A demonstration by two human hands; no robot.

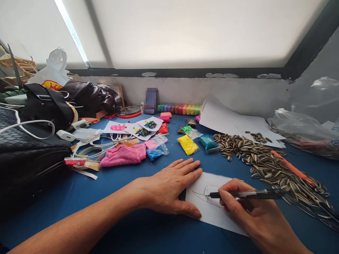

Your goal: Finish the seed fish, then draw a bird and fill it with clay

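A small sheet of white paper (pixel 197 183) lies on the blue table, with thin black outlines drawn on it. My right hand (pixel 246 208) is closed around a black pen (pixel 249 194), whose tip touches the drawing near its middle. Part of the sheet and the drawing's right side are hidden under that hand. Flat on the table and the paper's left edge rests my left hand (pixel 174 187), fingers stretched out and holding nothing. Beyond the sheet are a yellow packet (pixel 188 145) and a teal packet (pixel 208 144) of what looks like modelling clay.
Striped sunflower seeds (pixel 265 165) spread over the right side, an orange stick-like tool (pixel 292 168) among them. White sheets (pixel 225 118) stand behind. Left are a pink cloth (pixel 124 155), white cables, a black bag (pixel 31 151) and decorated paper cards (pixel 116 127). Colourful clay packs (pixel 182 109) line the wall.
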